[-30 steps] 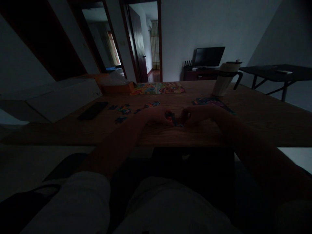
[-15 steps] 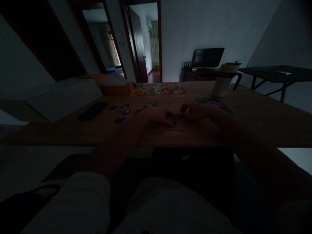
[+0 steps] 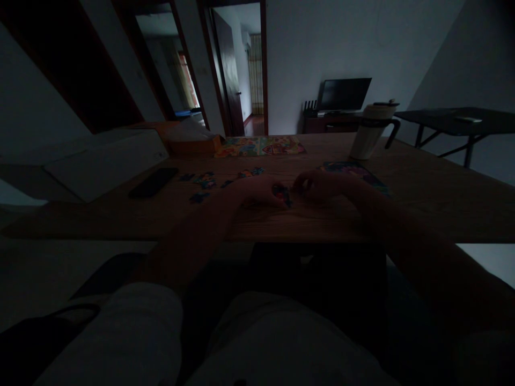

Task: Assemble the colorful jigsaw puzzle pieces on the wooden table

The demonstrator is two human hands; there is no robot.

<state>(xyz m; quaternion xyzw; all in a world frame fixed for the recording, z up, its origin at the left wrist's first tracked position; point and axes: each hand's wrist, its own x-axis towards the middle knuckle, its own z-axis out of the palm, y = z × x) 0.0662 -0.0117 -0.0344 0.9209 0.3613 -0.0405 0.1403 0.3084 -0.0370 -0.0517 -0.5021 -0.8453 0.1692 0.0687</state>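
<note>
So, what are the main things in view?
Wooden table: one, brown, foreground.
Flat puzzle pieces: several, multicoloured, table's left.
Flat phone-like slab: one, black, table's left.
Open box: one, orange, far left.
Boxlike shape: one, white, left edge.
Illustrated sheets: count unclear, multicoloured, far edge.
Patterned sheet: one, dark purple, table's right.
Handled tumbler: one, cream, right.
Flat television: one, black, background.
Folding table: one, black, background right.
Left grip: one, bare, holding a puzzle piece.
Right grip: one, bare, beside it.
</note>
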